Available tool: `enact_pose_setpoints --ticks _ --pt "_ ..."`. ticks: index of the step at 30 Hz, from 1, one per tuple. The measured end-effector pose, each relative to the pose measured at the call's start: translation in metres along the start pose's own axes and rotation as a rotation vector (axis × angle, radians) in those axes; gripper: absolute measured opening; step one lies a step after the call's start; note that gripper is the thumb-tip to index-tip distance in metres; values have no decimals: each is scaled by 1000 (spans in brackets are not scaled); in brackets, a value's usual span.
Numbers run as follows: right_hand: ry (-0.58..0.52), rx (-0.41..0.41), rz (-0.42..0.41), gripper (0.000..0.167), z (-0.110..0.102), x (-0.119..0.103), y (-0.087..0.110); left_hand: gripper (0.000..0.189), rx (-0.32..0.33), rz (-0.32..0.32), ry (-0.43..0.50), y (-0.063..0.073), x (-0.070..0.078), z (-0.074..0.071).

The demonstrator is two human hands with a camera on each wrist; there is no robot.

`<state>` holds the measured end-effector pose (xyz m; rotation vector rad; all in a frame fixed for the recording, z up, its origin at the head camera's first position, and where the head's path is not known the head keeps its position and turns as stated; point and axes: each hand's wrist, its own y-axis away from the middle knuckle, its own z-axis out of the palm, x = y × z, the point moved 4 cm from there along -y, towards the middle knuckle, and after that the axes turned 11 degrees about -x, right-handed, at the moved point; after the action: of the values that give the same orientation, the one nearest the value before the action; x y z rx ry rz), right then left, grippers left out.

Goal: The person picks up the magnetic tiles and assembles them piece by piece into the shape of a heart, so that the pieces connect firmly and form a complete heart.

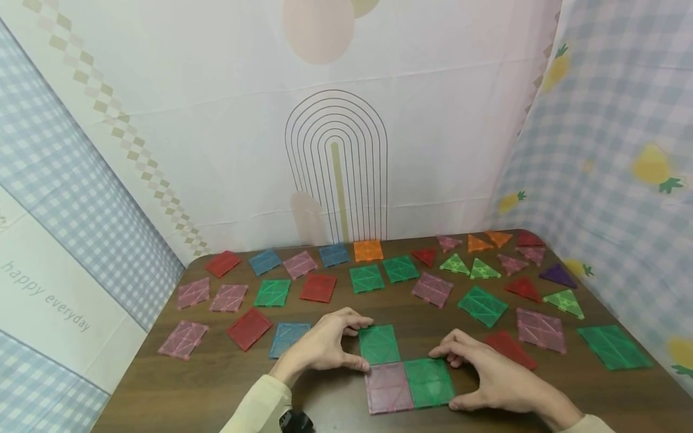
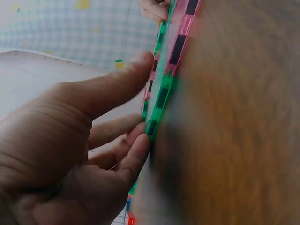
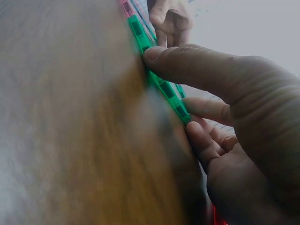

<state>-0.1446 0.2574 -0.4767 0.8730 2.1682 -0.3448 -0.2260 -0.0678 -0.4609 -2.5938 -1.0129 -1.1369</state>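
Note:
Three translucent square magnetic tiles lie flat on the table in an L shape, edges touching. A pink square tile point(image 1: 390, 388) is at the corner, with one green square tile point(image 1: 379, 344) behind it and another green square tile point(image 1: 430, 382) to its right. My left hand point(image 1: 325, 344) holds the rear green tile by its left side, fingertips at the far corner and thumb by the seam with the pink one. Gripping the right-hand green tile along its outer side is my right hand point(image 1: 487, 376), thumb at the near corner. Both wrist views show the tiles edge-on.
Several square tiles lie behind and to the left, including a blue one point(image 1: 289, 338) near my left hand. Triangle tiles, such as an orange one point(image 1: 479, 243), lie at the back right. A red tile point(image 1: 510, 349) lies behind my right hand. Cloth point(image 1: 233, 150) hangs around the table.

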Motion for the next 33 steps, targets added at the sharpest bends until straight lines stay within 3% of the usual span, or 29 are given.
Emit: enact_pose_setpoints --ticks 5,10,15,18,21,27,33 --pt "-23 18 -58 74 -9 0 5 90 16 -79 -43 1 1 2" --pt "6 167 -98 80 -37 13 28 86 11 -103 -33 2 0 1" --pt "11 256 7 76 -61 31 66 85 -12 -110 -13 6 -1 -2" --pt "7 246 67 73 -67 41 88 84 -18 -108 0 6 -2 -3" --pt "28 221 74 75 -69 51 100 84 -19 -105 6 7 -3 -3" --pt "117 167 47 83 -63 58 99 83 -10 -100 13 7 -4 -4" --pt "133 146 8 77 -53 51 86 82 -9 -101 17 7 -3 -5"
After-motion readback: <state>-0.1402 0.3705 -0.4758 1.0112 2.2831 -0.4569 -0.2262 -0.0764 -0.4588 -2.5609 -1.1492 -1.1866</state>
